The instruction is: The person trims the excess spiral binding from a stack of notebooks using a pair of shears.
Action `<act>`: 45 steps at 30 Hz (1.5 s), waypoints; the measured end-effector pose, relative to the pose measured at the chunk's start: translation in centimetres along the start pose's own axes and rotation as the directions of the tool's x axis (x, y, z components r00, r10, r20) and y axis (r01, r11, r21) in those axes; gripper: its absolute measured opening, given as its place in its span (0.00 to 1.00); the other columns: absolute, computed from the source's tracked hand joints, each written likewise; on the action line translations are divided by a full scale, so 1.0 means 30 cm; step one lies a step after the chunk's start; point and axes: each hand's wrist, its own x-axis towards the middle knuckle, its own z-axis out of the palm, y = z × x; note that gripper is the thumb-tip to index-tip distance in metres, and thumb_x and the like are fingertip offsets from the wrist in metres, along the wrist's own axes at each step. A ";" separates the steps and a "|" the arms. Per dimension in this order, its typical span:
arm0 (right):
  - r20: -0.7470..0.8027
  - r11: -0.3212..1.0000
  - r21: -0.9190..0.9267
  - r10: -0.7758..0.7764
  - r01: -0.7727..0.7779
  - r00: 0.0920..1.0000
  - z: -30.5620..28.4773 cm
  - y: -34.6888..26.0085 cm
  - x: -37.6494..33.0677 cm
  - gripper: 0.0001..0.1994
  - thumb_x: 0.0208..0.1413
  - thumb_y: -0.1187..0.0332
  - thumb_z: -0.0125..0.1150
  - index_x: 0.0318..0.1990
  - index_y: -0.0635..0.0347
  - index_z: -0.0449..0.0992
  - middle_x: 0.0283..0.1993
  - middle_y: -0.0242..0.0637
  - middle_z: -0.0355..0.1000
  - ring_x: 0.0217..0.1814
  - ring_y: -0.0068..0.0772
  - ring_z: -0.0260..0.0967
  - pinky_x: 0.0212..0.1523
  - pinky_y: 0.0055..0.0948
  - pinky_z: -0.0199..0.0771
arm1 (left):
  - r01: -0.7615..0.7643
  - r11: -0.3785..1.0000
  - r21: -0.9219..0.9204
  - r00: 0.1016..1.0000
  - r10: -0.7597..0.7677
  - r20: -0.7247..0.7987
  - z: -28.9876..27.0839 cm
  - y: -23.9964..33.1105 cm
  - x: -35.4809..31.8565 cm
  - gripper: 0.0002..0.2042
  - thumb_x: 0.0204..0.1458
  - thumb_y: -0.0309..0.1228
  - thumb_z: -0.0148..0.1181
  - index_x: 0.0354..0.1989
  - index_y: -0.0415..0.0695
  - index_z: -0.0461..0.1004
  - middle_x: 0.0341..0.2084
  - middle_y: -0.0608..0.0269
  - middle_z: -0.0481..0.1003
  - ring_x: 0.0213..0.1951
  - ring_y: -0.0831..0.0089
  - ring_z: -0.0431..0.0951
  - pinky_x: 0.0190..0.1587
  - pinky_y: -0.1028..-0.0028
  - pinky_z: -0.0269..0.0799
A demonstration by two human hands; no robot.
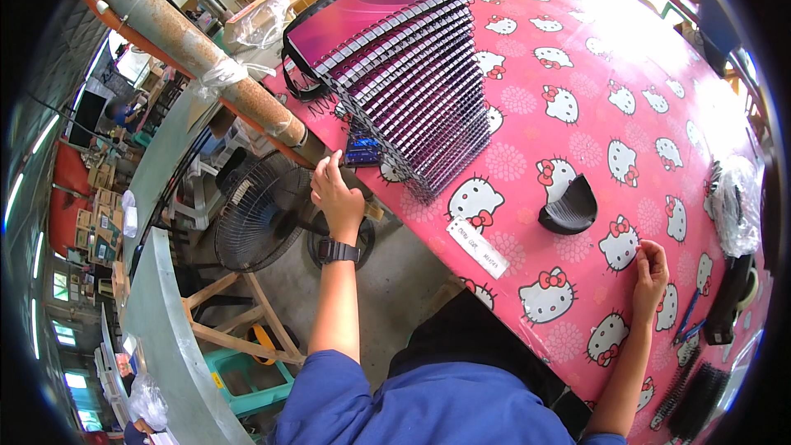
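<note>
My left hand (336,198), with a black watch (338,250) on its wrist, is raised at the table's left edge. Its fingers are apart and nothing shows in them. Just beyond it a tall stack of spiral-bound notebooks (412,82) with purple covers stands on the table, beside a small blue packet (362,151). On the right, my right hand (651,280) is low over the tabletop, thumb and fingertips pinched together; anything between them is too small to make out. A black curved, cup-like piece (570,208) lies between the hands, near a white paper strip (478,249) with handwriting.
A pink cat-patterned cloth (511,166) covers the table. At right are a tape dispenser (732,301), blue pens (690,325), black binding coils (700,400) and a clear plastic bag (736,206). Leftward stand a rusty pole (247,99), a fan (262,213) and a green stool (259,395).
</note>
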 end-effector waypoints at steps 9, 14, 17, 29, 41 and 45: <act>0.001 1.000 -0.019 -0.017 0.017 1.000 -0.010 0.015 0.004 0.05 0.57 0.77 0.51 0.40 0.64 0.72 0.35 0.25 0.67 0.37 0.14 0.61 0.40 0.15 0.61 | -0.156 0.984 0.090 0.988 0.153 0.033 -0.002 0.022 0.005 0.30 0.37 0.17 0.47 0.54 0.55 0.66 0.48 0.59 0.63 0.53 0.54 0.62 0.49 0.53 0.61; 0.014 1.000 -0.011 -0.009 0.009 1.000 0.004 0.009 -0.001 0.05 0.57 0.77 0.51 0.40 0.65 0.72 0.35 0.27 0.68 0.39 0.15 0.62 0.42 0.15 0.62 | -0.163 0.974 0.156 0.986 0.157 0.051 -0.042 0.013 0.021 0.32 0.36 0.18 0.47 0.56 0.53 0.64 0.49 0.56 0.62 0.54 0.53 0.60 0.53 0.53 0.59; 0.001 1.000 0.000 -0.002 0.002 1.000 0.012 -0.004 -0.010 0.05 0.57 0.77 0.51 0.40 0.65 0.71 0.36 0.27 0.68 0.40 0.15 0.62 0.43 0.16 0.62 | -0.213 0.960 -0.180 0.942 0.153 -0.299 -0.061 0.027 0.024 0.33 0.35 0.21 0.47 0.59 0.36 0.58 0.49 0.45 0.62 0.54 0.49 0.59 0.58 0.56 0.52; -0.077 0.918 -0.354 -0.217 0.177 0.973 -0.011 -0.189 0.174 0.07 0.52 0.75 0.56 0.38 0.61 0.76 0.35 0.33 0.74 0.34 0.20 0.69 0.35 0.21 0.68 | -0.433 0.235 -0.870 0.684 0.715 -0.147 -0.121 0.735 -0.107 0.06 0.44 0.22 0.57 0.32 0.42 0.73 0.29 0.58 0.73 0.36 0.61 0.72 0.40 0.65 0.66; -0.591 0.533 -0.770 -0.390 -0.351 0.706 -0.877 -0.104 0.039 0.08 0.49 0.71 0.55 0.35 0.61 0.79 0.32 0.43 0.77 0.34 0.35 0.75 0.36 0.31 0.73 | -0.184 0.218 -0.959 0.816 0.578 -0.025 0.146 0.859 -0.023 0.04 0.49 0.25 0.55 0.32 0.41 0.74 0.24 0.59 0.73 0.26 0.70 0.73 0.32 0.70 0.68; -0.742 0.181 -0.666 -0.265 -0.724 0.617 -1.193 -0.075 -0.125 0.14 0.44 0.62 0.55 0.38 0.55 0.79 0.37 0.46 0.76 0.41 0.47 0.74 0.45 0.41 0.73 | -0.049 0.130 -0.990 0.801 0.598 0.039 0.110 0.875 -0.038 0.06 0.54 0.29 0.54 0.31 0.40 0.74 0.24 0.61 0.74 0.24 0.73 0.73 0.31 0.71 0.69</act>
